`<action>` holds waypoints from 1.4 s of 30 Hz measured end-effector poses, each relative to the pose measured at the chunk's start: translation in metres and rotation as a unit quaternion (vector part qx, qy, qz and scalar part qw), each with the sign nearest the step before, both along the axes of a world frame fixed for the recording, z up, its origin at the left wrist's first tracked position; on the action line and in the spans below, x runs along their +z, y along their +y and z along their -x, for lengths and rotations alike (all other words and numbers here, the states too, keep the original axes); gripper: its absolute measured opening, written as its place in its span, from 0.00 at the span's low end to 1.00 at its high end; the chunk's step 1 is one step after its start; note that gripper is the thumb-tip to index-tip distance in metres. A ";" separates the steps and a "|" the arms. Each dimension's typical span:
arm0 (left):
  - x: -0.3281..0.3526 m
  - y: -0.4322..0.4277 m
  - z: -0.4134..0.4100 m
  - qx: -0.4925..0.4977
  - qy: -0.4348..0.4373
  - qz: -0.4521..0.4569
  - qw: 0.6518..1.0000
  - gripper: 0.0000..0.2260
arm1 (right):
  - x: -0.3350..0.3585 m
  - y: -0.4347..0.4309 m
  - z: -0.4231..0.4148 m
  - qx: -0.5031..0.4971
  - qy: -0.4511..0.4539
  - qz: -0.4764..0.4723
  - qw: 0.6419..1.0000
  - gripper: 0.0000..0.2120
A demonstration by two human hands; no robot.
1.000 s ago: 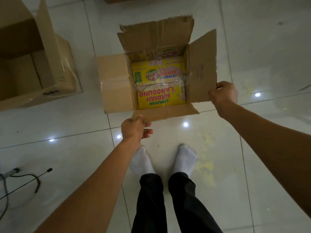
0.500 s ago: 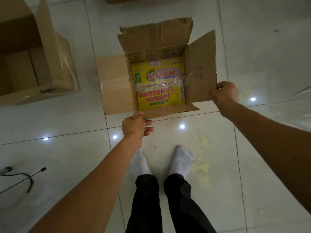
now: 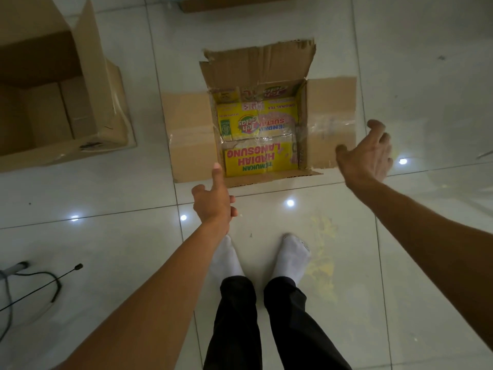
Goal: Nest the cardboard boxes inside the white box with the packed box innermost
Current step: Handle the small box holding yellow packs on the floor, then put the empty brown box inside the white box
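Now both hands have let go of the packed box (image 3: 260,134), which half a second ago they gripped by its flaps. The left hand (image 3: 213,201) hangs just short of the near flap with fingers loose and forefinger pointing forward, holding nothing. The right hand (image 3: 369,153) is spread wide, fingers apart, over the outer edge of the right flap; whether it touches the cardboard I cannot tell. The right flap, standing up before, now lies flat.

The packed box sits on the tiled floor (image 3: 400,44) with all four flaps open and yellow tea packets (image 3: 257,126) showing inside, their print upside down. A bigger open cardboard box (image 3: 66,102) at left is cut off by the frame edge, its inside dark. Another cardboard edge (image 3: 226,2) at the top is mostly out of view. A black cable (image 3: 40,281) lies at lower left.

Bare floor lies right of the packed box and between it and the white socks (image 3: 292,259).
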State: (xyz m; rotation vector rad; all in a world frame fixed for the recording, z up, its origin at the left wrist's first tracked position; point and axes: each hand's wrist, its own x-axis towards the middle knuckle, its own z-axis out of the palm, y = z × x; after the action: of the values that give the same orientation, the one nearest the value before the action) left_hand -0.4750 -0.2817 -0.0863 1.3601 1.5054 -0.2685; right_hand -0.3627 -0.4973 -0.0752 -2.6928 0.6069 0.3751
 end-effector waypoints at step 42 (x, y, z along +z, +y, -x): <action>0.006 0.613 0.031 -0.034 0.096 -0.272 0.957 0.39 | 0.019 0.508 -0.041 0.152 0.067 0.009 0.986 0.38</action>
State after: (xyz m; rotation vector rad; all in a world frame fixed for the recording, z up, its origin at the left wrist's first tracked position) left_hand -0.5065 0.3316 -0.0801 1.8636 1.7757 -0.0222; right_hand -0.3222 0.0112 -0.0567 -2.7960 0.2310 0.6376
